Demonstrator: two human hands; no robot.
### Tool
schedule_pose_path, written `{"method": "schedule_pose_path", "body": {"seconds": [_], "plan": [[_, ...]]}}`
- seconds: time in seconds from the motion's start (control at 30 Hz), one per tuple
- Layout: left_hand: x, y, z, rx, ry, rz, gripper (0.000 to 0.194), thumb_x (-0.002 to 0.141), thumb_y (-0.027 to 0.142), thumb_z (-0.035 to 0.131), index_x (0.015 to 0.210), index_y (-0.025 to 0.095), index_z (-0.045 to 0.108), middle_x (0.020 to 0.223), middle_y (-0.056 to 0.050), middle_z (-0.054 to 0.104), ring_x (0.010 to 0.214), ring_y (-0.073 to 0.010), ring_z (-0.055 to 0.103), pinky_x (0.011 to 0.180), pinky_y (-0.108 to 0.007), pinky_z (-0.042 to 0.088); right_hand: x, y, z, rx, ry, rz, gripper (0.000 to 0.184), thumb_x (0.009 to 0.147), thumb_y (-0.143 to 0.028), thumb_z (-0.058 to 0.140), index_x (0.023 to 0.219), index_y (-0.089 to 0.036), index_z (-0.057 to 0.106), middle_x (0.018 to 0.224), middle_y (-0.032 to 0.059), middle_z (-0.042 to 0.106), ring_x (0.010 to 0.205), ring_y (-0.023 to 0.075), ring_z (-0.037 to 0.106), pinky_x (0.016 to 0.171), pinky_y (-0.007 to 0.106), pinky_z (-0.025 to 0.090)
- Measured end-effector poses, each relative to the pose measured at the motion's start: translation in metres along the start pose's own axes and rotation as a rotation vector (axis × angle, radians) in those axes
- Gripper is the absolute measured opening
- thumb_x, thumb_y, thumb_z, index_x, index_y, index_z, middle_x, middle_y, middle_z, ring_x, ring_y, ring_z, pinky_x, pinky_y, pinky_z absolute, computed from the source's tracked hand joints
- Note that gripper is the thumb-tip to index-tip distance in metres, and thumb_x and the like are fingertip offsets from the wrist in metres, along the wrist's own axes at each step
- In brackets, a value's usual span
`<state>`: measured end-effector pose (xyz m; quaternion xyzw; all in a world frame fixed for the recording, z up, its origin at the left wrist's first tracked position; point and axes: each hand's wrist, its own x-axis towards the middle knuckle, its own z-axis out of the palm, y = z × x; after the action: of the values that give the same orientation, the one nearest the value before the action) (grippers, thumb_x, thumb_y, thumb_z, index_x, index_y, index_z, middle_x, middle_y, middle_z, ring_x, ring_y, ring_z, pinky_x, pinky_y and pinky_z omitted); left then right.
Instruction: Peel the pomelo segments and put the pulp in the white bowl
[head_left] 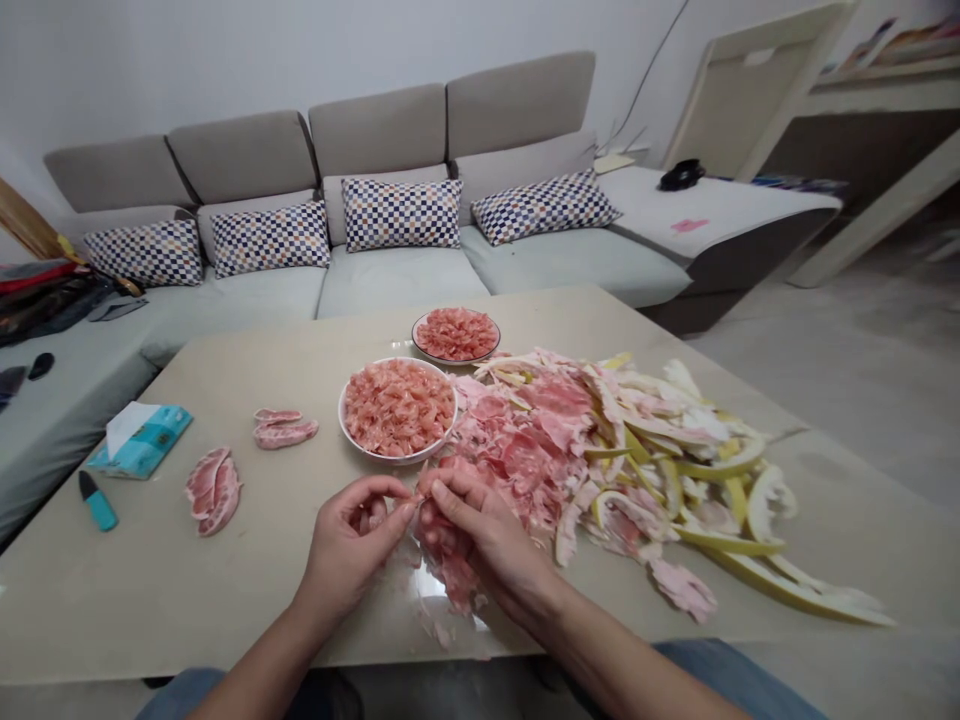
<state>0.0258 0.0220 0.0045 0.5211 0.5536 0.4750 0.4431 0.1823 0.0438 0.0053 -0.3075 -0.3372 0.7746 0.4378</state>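
Above the near edge of the table, my left hand [364, 535] and my right hand [480, 525] meet fingertip to fingertip. The right fingers are wrapped round a piece of pink pomelo [426, 482], partly hidden by the thumb. My left thumb and forefinger pinch at its edge; what exactly lies between them is too small to make out. Just beyond my hands stands a white bowl [397, 458] heaped with peeled pomelo flesh [400, 405]. Under and beside my right hand lie torn pink membranes [454, 580]. Two groups of pomelo segments [214, 490] rest on the left.
A plate of pomelo flesh [456, 335] sits behind the bowl. Pink membranes and yellow-green pomelo rinds [720, 465] are piled on the right. At the left are a tissue pack [154, 440] and a teal-handled knife [99, 505]. A sofa [405, 280] stands behind the table [247, 600].
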Motion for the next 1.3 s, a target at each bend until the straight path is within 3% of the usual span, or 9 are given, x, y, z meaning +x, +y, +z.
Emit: {"method": "schedule_pose_path", "body": {"seconds": [0.13, 0.23, 0.33, 0.57, 0.9, 1.17, 1.3], "plan": [[-0.001, 0.000, -0.001, 0.084, 0.058, 0.074, 0.018, 0.076, 0.033, 0.068, 0.086, 0.018, 0.067, 0.056, 0.004, 0.051, 0.047, -0.0083, 0.037, 0.044, -0.020, 0.031, -0.001, -0.003, -0.003, -0.134, -0.032, 0.013, 0.034, 0.076, -0.045, 0.070, 0.097, -0.020, 0.062, 0.072, -0.0019, 0.062, 0.060, 0.0084, 0.057, 0.058, 0.020, 0.048], [-0.002, 0.001, -0.002, 0.184, 0.043, 0.182, 0.013, 0.078, 0.030, 0.066, 0.085, 0.019, 0.069, 0.075, -0.002, 0.064, 0.054, -0.0105, 0.045, 0.050, -0.021, 0.037, -0.001, -0.004, -0.006, -0.309, -0.052, 0.013, 0.040, 0.076, -0.045, 0.070, 0.108, -0.023, 0.058, 0.068, -0.0042, 0.061, 0.053, 0.0090, 0.057, 0.051, 0.020, 0.046], [-0.003, 0.002, -0.002, 0.244, 0.014, 0.231, 0.011, 0.079, 0.026, 0.064, 0.085, 0.020, 0.070, 0.081, -0.004, 0.067, 0.059, -0.0121, 0.048, 0.055, -0.022, 0.039, 0.000, -0.004, -0.007, -0.367, -0.014, -0.014, 0.034, 0.077, -0.046, 0.069, 0.098, -0.021, 0.060, 0.064, -0.0048, 0.059, 0.050, 0.0081, 0.055, 0.048, 0.019, 0.044], [-0.003, -0.001, 0.002, 0.142, 0.050, 0.112, 0.015, 0.077, 0.033, 0.066, 0.084, 0.019, 0.069, 0.061, 0.002, 0.055, 0.048, -0.0091, 0.037, 0.045, -0.020, 0.031, -0.001, -0.005, 0.002, -0.222, -0.001, -0.048, 0.035, 0.075, -0.050, 0.068, 0.081, -0.017, 0.060, 0.064, -0.0036, 0.055, 0.055, 0.0090, 0.055, 0.052, 0.022, 0.049], [-0.008, 0.001, 0.007, 0.090, 0.130, 0.174, 0.010, 0.076, 0.026, 0.068, 0.082, 0.019, 0.070, 0.074, -0.001, 0.065, 0.052, -0.0092, 0.045, 0.046, -0.019, 0.037, -0.003, 0.000, 0.005, -0.097, -0.021, -0.060, 0.034, 0.077, -0.050, 0.068, 0.081, -0.017, 0.058, 0.069, -0.0025, 0.054, 0.057, 0.0083, 0.053, 0.053, 0.021, 0.048], [-0.008, -0.004, 0.010, -0.020, 0.160, 0.086, 0.015, 0.075, 0.029, 0.070, 0.085, 0.018, 0.068, 0.061, 0.004, 0.056, 0.047, -0.0073, 0.043, 0.043, -0.018, 0.036, -0.003, 0.003, 0.005, -0.090, 0.012, -0.087, 0.034, 0.076, -0.049, 0.068, 0.085, -0.019, 0.056, 0.070, -0.0026, 0.055, 0.056, 0.0090, 0.053, 0.051, 0.022, 0.048], [-0.006, -0.001, 0.007, -0.117, 0.218, 0.027, 0.018, 0.075, 0.032, 0.070, 0.087, 0.019, 0.066, 0.064, 0.004, 0.059, 0.046, -0.0063, 0.045, 0.042, -0.017, 0.037, -0.002, 0.000, 0.002, -0.061, 0.060, -0.110, 0.033, 0.078, -0.049, 0.066, 0.082, -0.019, 0.053, 0.067, -0.0036, 0.053, 0.056, 0.0094, 0.054, 0.049, 0.021, 0.046]]}}
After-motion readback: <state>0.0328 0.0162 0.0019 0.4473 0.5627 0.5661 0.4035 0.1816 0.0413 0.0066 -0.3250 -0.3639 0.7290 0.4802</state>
